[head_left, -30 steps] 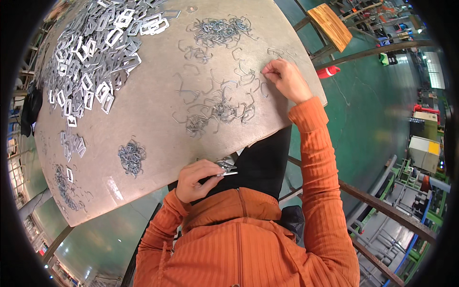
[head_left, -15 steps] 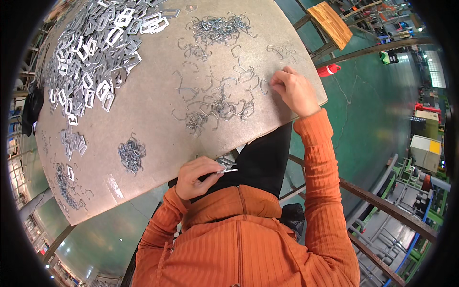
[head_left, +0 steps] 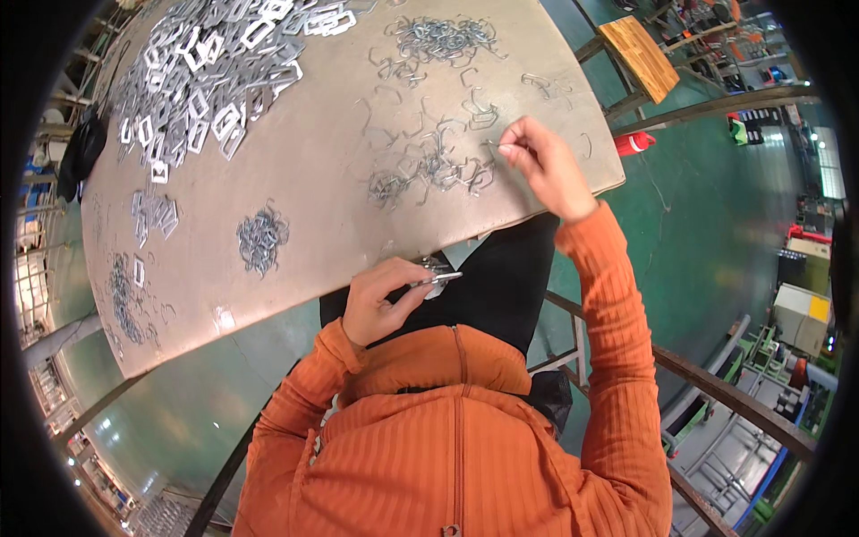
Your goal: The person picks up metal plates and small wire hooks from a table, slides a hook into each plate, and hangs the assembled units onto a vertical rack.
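The brown surface (head_left: 313, 170) spreads ahead of both hands. On it, well beyond the left hand (head_left: 383, 298) and to its left, lies a broad pile of silver metal frames (head_left: 201, 85). Bent wire hooks (head_left: 438, 166) are scattered loosely just left of the right hand (head_left: 552, 174), and a denser heap of hooks (head_left: 443, 38) sits farther ahead of it. The right hand hovers over the surface near its edge, thumb and forefinger close together. The left hand, off the near edge, is clamped on a silver metal piece (head_left: 441, 279), seen nearly edge-on. Left of that hand is a compact clump of hooks (head_left: 261, 240). A thin wire (head_left: 491, 143) shows at the right hand's fingertips; I cannot tell whether it is gripped.
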`<control>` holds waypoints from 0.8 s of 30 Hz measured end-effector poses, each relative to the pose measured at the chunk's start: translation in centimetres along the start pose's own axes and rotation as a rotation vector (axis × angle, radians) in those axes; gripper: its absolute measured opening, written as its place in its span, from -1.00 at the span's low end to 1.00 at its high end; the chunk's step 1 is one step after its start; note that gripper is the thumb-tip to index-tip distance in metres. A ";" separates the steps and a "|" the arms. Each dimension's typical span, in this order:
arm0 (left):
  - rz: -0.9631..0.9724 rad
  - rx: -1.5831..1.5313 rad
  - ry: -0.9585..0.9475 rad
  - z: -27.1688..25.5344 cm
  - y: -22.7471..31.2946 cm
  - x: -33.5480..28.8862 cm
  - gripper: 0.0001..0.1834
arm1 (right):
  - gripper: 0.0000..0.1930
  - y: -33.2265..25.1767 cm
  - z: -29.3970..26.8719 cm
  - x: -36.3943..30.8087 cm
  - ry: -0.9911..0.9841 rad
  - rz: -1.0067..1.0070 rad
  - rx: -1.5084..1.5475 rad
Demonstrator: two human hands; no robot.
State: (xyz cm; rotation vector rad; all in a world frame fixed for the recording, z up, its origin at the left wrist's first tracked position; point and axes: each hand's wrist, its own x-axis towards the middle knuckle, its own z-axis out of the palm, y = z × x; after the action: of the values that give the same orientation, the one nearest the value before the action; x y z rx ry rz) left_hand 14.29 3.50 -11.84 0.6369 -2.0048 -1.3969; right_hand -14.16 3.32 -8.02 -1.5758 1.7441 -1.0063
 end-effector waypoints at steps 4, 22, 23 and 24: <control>-0.021 0.002 0.038 0.5 0.8 -0.7 -0.84 | -0.86 -7.1 2.8 -5.7 -0.069 0.341 0.693; 0.192 0.093 0.041 0.5 1.9 -1.7 -0.74 | -0.80 -11.1 8.1 -12.0 0.301 0.175 0.604; 0.227 0.142 0.020 -0.7 2.2 -1.3 -0.73 | -0.81 -11.2 8.0 -12.4 0.297 0.061 0.520; 0.261 0.186 0.000 -1.8 2.1 -0.9 -0.72 | -0.80 -11.2 8.1 -12.7 0.305 0.007 0.479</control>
State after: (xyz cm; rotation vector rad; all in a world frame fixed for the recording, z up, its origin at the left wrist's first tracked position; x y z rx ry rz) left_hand 16.10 3.65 -9.56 0.4330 -2.1463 -1.0670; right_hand 0.44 14.46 -3.98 -1.1554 1.5338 -1.5878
